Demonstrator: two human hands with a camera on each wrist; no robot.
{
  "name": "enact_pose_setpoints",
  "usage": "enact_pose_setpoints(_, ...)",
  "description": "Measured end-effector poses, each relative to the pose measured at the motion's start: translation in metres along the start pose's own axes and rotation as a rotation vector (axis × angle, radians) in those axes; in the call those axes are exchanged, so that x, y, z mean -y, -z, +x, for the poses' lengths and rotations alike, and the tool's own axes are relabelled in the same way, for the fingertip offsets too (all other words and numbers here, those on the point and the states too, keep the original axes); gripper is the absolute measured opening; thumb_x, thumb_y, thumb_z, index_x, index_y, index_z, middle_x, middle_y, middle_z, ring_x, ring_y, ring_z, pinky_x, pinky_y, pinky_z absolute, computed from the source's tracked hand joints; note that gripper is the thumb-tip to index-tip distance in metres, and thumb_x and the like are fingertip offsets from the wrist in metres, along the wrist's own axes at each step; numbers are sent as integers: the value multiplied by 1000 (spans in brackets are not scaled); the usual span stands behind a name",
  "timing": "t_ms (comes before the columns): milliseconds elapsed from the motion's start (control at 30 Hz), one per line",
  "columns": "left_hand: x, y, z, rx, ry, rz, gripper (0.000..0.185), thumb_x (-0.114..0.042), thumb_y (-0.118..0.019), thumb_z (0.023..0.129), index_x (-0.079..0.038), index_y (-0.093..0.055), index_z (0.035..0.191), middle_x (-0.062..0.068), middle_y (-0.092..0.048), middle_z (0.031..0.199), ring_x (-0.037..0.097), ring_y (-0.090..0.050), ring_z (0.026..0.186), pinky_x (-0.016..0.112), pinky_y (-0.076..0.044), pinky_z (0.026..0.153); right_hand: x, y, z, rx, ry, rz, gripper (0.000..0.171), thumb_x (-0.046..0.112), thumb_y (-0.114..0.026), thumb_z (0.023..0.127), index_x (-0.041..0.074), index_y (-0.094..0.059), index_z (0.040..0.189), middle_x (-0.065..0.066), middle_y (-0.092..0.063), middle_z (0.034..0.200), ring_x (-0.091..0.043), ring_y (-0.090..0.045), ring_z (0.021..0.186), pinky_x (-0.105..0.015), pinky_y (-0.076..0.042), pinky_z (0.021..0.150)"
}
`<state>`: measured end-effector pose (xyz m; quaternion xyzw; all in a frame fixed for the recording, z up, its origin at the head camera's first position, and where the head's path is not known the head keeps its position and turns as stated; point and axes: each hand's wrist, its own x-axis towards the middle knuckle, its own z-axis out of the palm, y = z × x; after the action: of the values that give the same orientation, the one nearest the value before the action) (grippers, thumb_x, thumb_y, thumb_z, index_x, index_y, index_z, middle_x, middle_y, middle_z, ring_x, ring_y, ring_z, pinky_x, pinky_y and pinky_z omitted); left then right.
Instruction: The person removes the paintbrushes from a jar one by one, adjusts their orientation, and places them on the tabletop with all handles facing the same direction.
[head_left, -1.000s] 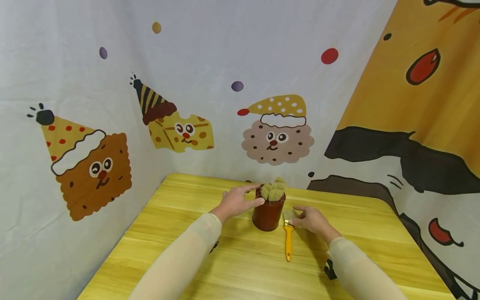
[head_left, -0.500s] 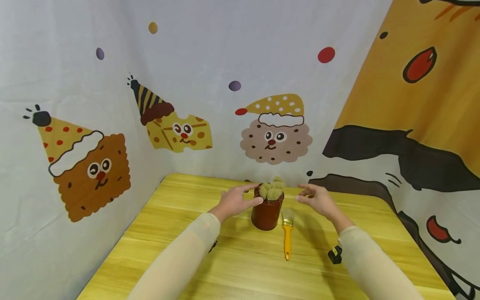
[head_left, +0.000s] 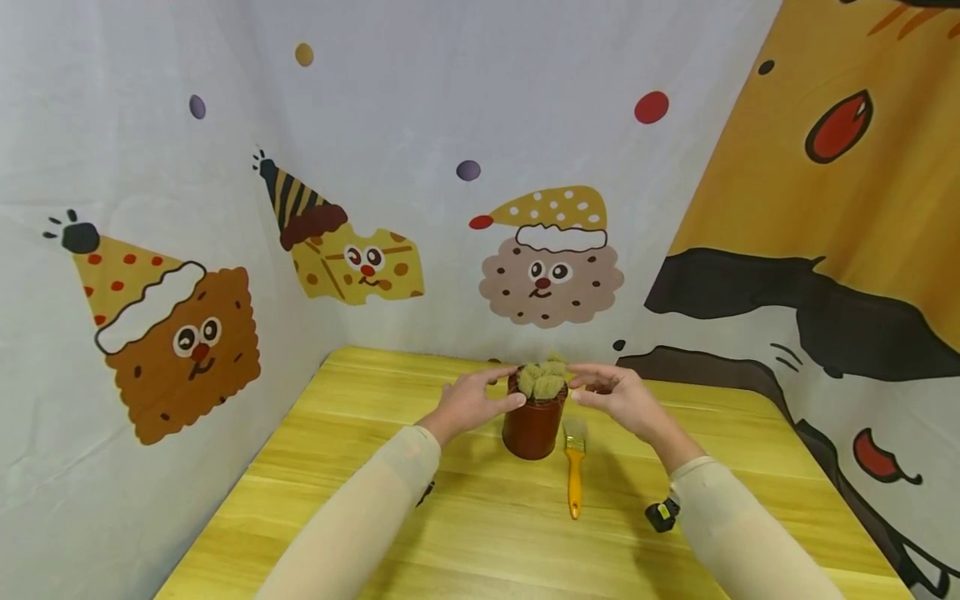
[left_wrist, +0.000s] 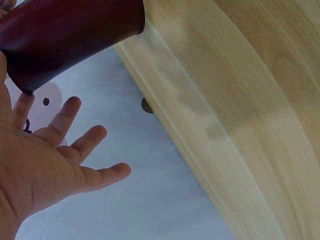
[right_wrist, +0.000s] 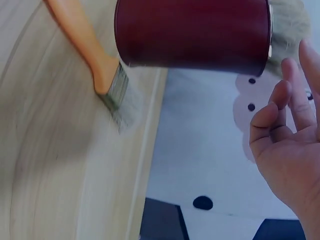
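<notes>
Dark red pot [head_left: 533, 425] of cactus [head_left: 543, 380] stands mid-table [head_left: 375, 500], left hand [head_left: 468, 404] touching its rim with relaxed fingers. Right hand [head_left: 618, 398], fingers loose and empty, hovers beside the cactus. Advisable: steady the pot low and avoid the spines; brush [head_left: 574, 471] lies just right.

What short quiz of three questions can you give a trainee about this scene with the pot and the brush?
1. True or false: the right hand holds the yellow brush.
2. Which hand touches the red pot?
A. left hand
B. neither hand
3. Fill in: the brush lies flat on the ______, beside the pot.

Key:
1. False; it lies untouched, and the hand is raised near the cactus.
2. A; its fingers rest against the rim.
3. Table.
</notes>
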<state>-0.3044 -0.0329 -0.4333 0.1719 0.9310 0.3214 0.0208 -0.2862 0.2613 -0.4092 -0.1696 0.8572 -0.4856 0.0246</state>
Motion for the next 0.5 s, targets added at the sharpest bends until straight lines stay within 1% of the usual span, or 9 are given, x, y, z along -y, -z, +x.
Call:
enact_pose_setpoints(100,-1,1,-1,2,-5,3,67,-75,-54,85,-49,-42,146,-4,-50,150,28,-48,138,74,-21,109,2,-6,3,2,13,-19,47,37,-74,88,33,-62,133,-3,-69,124,-22,-62,102,-35,-55,82)
enact_pose_setpoints(167,-1,1,-2,5,-7,2,66,-76,-54,85,-50,-42,145,-4,-51,150,27,-49,137,73,-23,109,2,-10,5,-2,21,-31,48,36,-74,88,32,-61,134,-4,-68,127,-23,-62,102,-36,-54,82)
enact_pose_setpoints(300,-2,2,-2,9,-12,-3,65,-76,-53,85,-53,-41,144,-5,-51,150,26,-50,137,73,-24,109,12,-17,4,-6,25,-52,48,30,-74,90,29,-60,136,-7,-65,133,-29,-62,114,-49,-52,93)
enact_pose_setpoints(367,-1,2,-2,10,-13,-3,65,-77,-53,85,-52,-42,144,-4,-51,150,26,-50,137,73,-23,109,14,-20,5,-7,24,-50,48,32,-74,89,31,-60,135,-6,-64,134,-29,-61,120,-54,-50,98)
enact_pose_setpoints(433,-1,1,-1,11,-17,-3,66,-77,-53,85,-51,-42,144,-4,-51,149,26,-51,136,74,-23,108,14,-22,6,-15,32,-56,47,36,-75,88,35,-62,133,-4,-65,133,-27,-60,122,-52,-51,97)
enact_pose_setpoints(500,0,1,-1,12,-19,-3,67,-77,-53,85,-51,-41,145,-4,-52,149,26,-51,136,75,-23,108,6,-25,10,-32,43,-54,46,40,-76,85,39,-63,129,-2,-68,126,-26,-63,113,-46,-55,88)
